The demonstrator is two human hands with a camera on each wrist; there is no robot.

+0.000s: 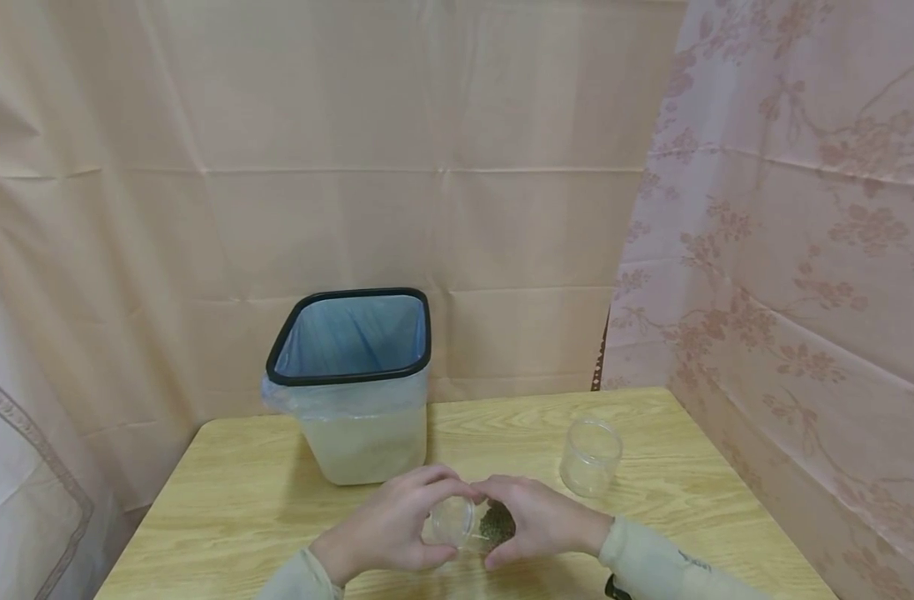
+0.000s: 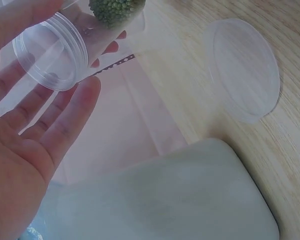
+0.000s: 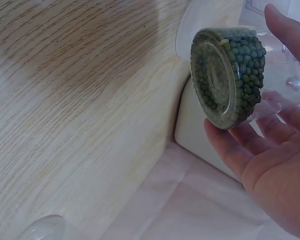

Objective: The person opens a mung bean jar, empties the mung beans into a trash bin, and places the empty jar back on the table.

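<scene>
Two pale, greenish sleeves (image 1: pixel 651 558) reach in from the near edge of a light wood-grain table (image 1: pixel 734 533), where a person's bare left hand (image 1: pixel 397 517) and bare right hand (image 1: pixel 550 517) share a clear, round plastic jar (image 1: pixel 452 523). The jar lies tipped on its side between the hands, near and to the right of a pale rectangular plastic bin (image 1: pixel 374 450) with a black rim and bluish liner. The left hand pinches the ridged left end between thumb and fingers; the right hand's thumb and fingers curve around the base, where small, round green beans (image 3: pixel 250 70) are packed. Whether the left end is capped cannot be told.

The step in hand appears to be the handling of the jar's ridged end while the right hand steadies the base. The next move seems to call for a firm right-hand hold with the base kept low, since an uncapped end could spill beans.

The count: two hands; two jars, the second a clear, empty cylinder (image 1: pixel 591 467) farther off to the right; one translucent round lid (image 2: pixel 245 70) on the table near the bin; one bin. The beans are too many to number.
</scene>
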